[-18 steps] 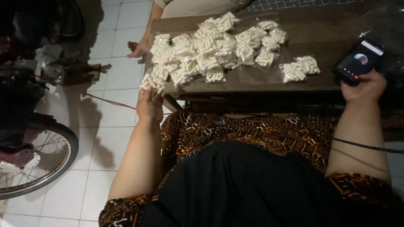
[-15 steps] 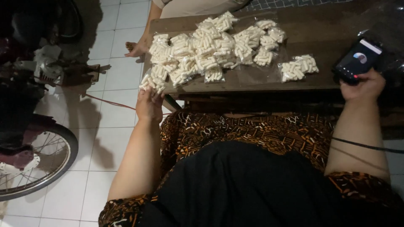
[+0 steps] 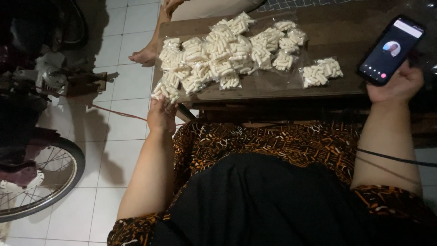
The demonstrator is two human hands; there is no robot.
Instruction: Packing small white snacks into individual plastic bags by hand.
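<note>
Spokes and black tyre of a wheel (image 3: 41, 182) fill my far left edge, standing on the white tiled floor (image 3: 114, 150), with a grey engine block (image 3: 54, 79) above it and a thin red cord (image 3: 118, 114) trailing across the tiles. Next I see my left hand (image 3: 160, 115) at the near left corner of the dark wooden table (image 3: 337, 32), fingers curled loosely upward and touching the lowest clear plastic packet of pale stick snacks (image 3: 165, 90), which hangs over the table's edge; whether the fingers actually pinch it I cannot tell. Behind it a heap of the same clear packets (image 3: 223, 50) spreads across the left half of the tabletop, and one lone packet (image 3: 322, 72) lies apart toward the right. Another person's bare foot (image 3: 144, 55) rests on the tiles just beyond the table's far left corner. At the far right my right hand (image 3: 398, 84) is closed around the lower end of a black smartphone (image 3: 390, 50) with a lit screen, held tilted above the table. Brown patterned cloth (image 3: 273, 146) and a black garment cover my lap below.
</note>
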